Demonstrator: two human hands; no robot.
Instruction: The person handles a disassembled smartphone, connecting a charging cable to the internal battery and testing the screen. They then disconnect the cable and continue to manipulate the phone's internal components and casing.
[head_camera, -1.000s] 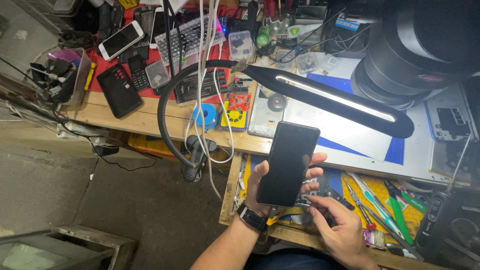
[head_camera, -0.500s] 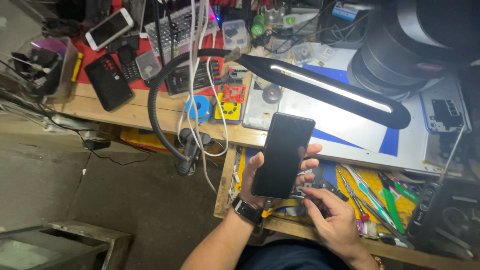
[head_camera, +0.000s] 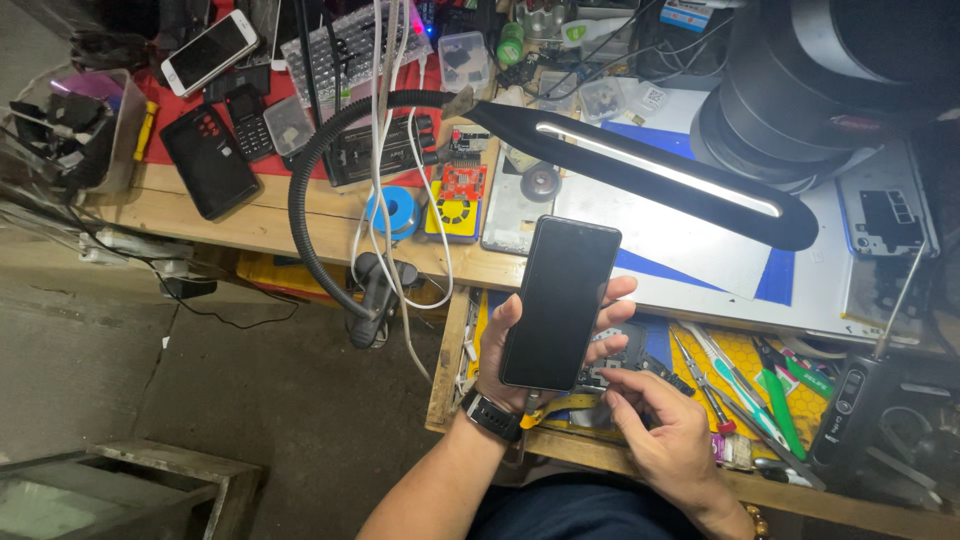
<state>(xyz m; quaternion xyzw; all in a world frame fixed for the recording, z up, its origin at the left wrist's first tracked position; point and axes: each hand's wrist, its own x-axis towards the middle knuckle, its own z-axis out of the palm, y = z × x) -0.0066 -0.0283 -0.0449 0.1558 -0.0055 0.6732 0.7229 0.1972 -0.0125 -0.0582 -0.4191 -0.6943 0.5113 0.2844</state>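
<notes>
My left hand (head_camera: 505, 345) grips a black smartphone (head_camera: 560, 300) with a dark screen, held upright over the open drawer (head_camera: 450, 350) below the bench. A dark watch (head_camera: 493, 416) sits on that wrist. My right hand (head_camera: 660, 430) is just right of and below the phone, fingers pinched together near its lower edge over a dark part lying in the drawer; whether anything is between the fingers I cannot tell.
A black gooseneck lamp (head_camera: 660, 170) with a lit strip arches over the wooden bench (head_camera: 250, 215). Tweezers and green-handled pliers (head_camera: 775, 400) lie in the drawer. A white phone (head_camera: 208, 50), a black phone (head_camera: 208, 160), a blue tape roll (head_camera: 397, 210) and cables clutter the bench. A large black microscope head (head_camera: 830, 80) is at top right.
The phone stays in my left hand and the right hand stays by its lower edge. The view has shifted slightly, so everything sits a little higher and further left.
</notes>
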